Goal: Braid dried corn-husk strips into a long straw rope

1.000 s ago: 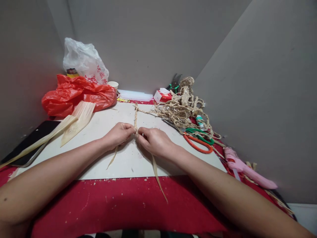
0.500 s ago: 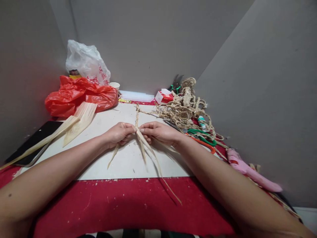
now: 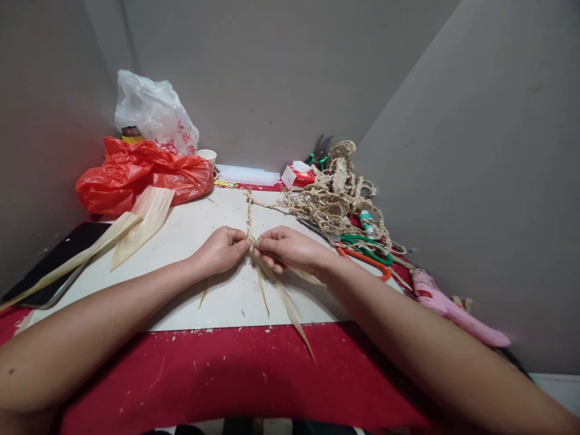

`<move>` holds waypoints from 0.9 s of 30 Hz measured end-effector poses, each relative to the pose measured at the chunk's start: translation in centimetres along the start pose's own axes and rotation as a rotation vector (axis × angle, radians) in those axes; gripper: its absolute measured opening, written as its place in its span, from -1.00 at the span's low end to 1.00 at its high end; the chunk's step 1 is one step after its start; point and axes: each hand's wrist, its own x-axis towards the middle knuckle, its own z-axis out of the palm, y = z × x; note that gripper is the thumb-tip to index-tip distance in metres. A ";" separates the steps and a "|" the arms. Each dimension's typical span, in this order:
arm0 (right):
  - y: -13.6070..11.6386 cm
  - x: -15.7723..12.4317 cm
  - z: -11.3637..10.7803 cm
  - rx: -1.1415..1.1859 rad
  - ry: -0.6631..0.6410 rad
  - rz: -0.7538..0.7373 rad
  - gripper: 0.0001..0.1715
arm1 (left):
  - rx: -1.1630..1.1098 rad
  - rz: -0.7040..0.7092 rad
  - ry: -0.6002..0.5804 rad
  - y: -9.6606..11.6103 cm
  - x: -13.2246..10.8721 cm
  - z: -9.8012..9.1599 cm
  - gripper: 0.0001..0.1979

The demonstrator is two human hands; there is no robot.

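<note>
My left hand (image 3: pixel 222 249) and my right hand (image 3: pixel 286 248) meet at the middle of a white board (image 3: pixel 181 241), both pinched on the near end of a thin braided husk cord (image 3: pixel 248 211). The cord runs straight away from me toward the back of the board. Loose pale husk strips (image 3: pixel 281 299) hang from the pinch toward me, fanning over the board's front edge onto the red cloth (image 3: pixel 226 374). One short strip (image 3: pixel 203 294) pokes out under my left wrist.
A heap of braided cord (image 3: pixel 335 196) lies at the back right with green and orange scissors (image 3: pixel 367 254) and a pink glue gun (image 3: pixel 453 308). Flat husks (image 3: pixel 140 220), red (image 3: pixel 136 172) and white bags (image 3: pixel 154 112), a paper cup (image 3: pixel 207 155) and a black tray (image 3: pixel 54 260) sit left.
My right hand swung from beside the cord out to the right and back in against the left. The loose strips fanned out wide, then drew closer together.
</note>
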 end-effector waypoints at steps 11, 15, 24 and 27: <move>2.2 0.2 3.8 -0.399 0.314 -0.165 -0.72 | -0.113 -0.061 -0.087 0.3 0.1 -0.7 -0.75; 1.9 -0.5 4.6 -0.875 0.469 -0.221 -0.69 | -0.209 -0.130 -0.106 0.3 -0.1 -0.5 -0.72; -0.1 -3.0 3.3 -0.728 0.414 -0.355 -0.55 | -0.400 -0.172 -0.173 0.5 -0.3 -0.6 -0.82; -0.6 -2.3 1.1 -0.496 0.566 -0.370 -0.69 | -0.433 -0.207 -0.188 0.6 -0.3 -0.6 -0.82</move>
